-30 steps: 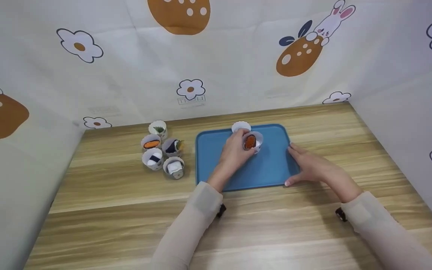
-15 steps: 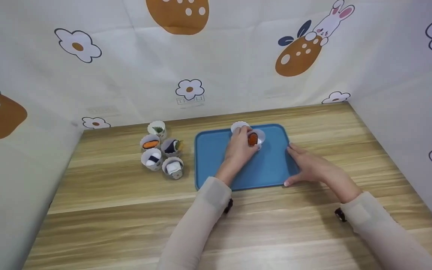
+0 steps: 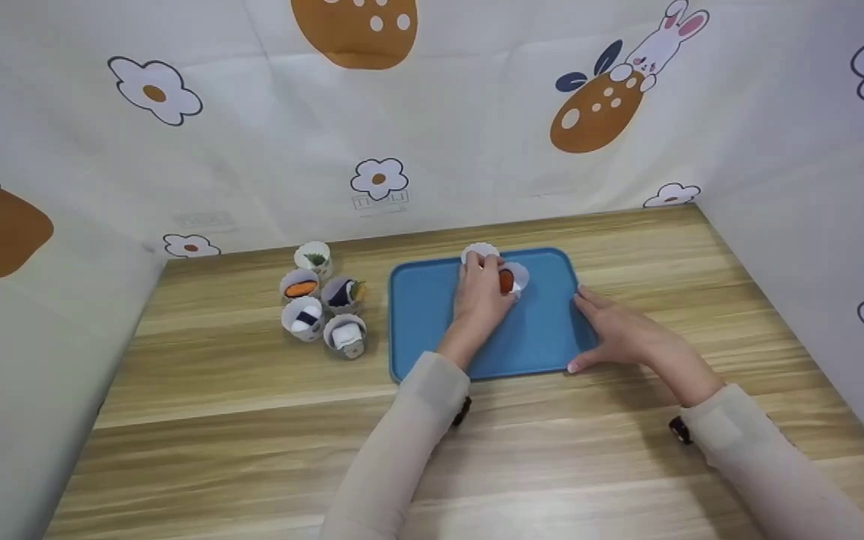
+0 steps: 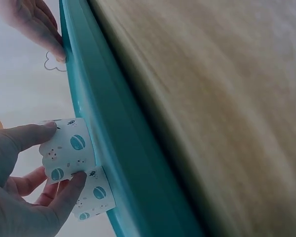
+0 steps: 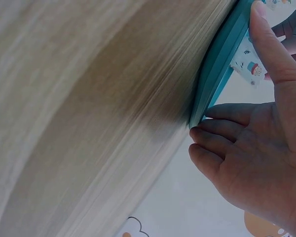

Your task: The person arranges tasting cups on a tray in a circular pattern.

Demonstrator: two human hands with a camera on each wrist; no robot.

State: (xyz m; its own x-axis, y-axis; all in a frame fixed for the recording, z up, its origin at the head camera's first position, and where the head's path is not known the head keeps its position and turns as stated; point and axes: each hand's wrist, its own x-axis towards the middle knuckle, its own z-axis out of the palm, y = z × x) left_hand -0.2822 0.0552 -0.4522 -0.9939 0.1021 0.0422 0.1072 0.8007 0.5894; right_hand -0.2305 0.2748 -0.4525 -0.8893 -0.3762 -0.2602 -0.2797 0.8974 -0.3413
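Observation:
My left hand [image 3: 479, 295] holds a scalloped paper cup [image 3: 520, 279] on the blue tray [image 3: 529, 349]. An orange-red roe sushi piece [image 3: 505, 281] shows inside, partly hidden by the hand. Another white paper cup [image 3: 480, 250] stands just behind, near the tray's far edge; its contents cannot be seen. In the left wrist view, the fingers pinch the printed cup [image 4: 69, 150] from two sides, close beside the second cup [image 4: 94, 195]. My right hand [image 3: 619, 330] rests at the tray's right edge, thumb spread from the fingers, as the right wrist view also shows.
Left of the tray, several paper cups cluster on the wooden table [image 3: 252, 420], among them an orange-topped sushi cup [image 3: 301, 287] and a white block-like piece's cup [image 3: 346, 336]. A patterned cloth [image 3: 477, 135] stands behind the table and at both sides.
My left hand has shifted slightly right and back with the roe sushi cup, bringing it nearer the other cup's right side. The right hand has stayed at the tray edge.

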